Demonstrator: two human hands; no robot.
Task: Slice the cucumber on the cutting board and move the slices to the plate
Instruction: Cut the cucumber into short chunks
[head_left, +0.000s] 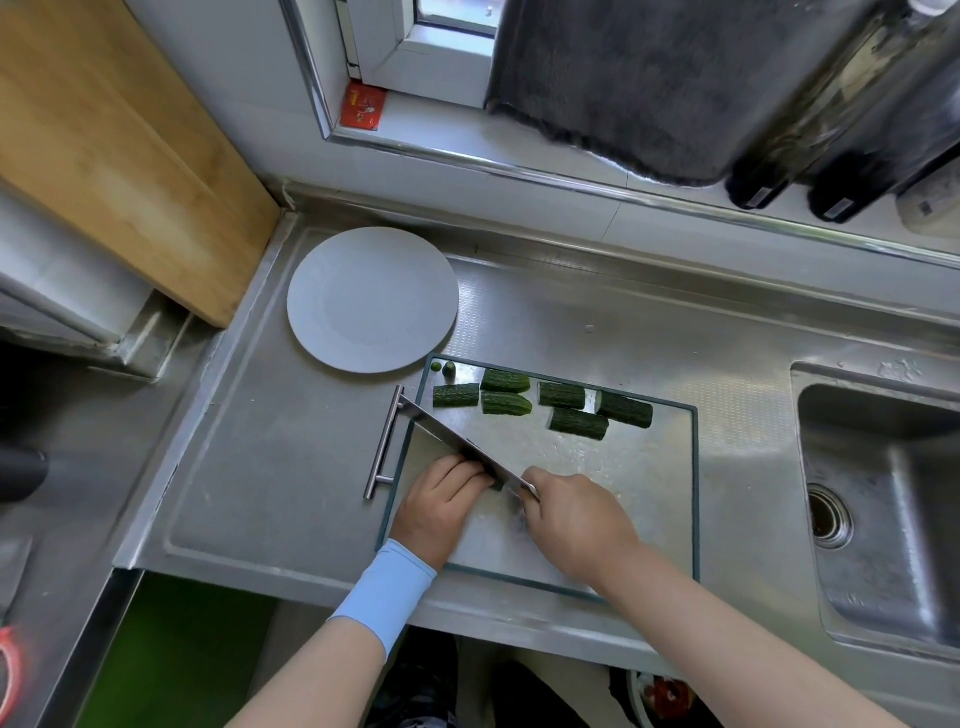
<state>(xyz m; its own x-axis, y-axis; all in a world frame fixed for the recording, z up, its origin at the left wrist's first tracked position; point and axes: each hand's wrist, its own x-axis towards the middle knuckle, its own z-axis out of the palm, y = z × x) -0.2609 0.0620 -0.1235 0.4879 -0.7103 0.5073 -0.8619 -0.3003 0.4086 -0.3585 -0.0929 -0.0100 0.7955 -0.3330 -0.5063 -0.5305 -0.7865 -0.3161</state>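
The right hand (574, 519) grips the steel cleaver (447, 436), while the left hand (441, 504) holds with curled fingers (462, 467) a nearly hidden dark green cucumber piece (497, 486) on the green-rimmed cutting board (649, 493), so close to the blade that a slip may cut them.

Body in view: left hand (441, 506) and right hand (576, 525), both bare. Left wrist wears a light blue cuff (387, 592): plain, smooth, close-fitting tube, one flat colour, covering the wrist and the lower part of the forearm, with bare arm beyond it. Right forearm (701, 623) bare along its visible length. Dark clothing (415, 686) shows low between the arms, too dim for detail.
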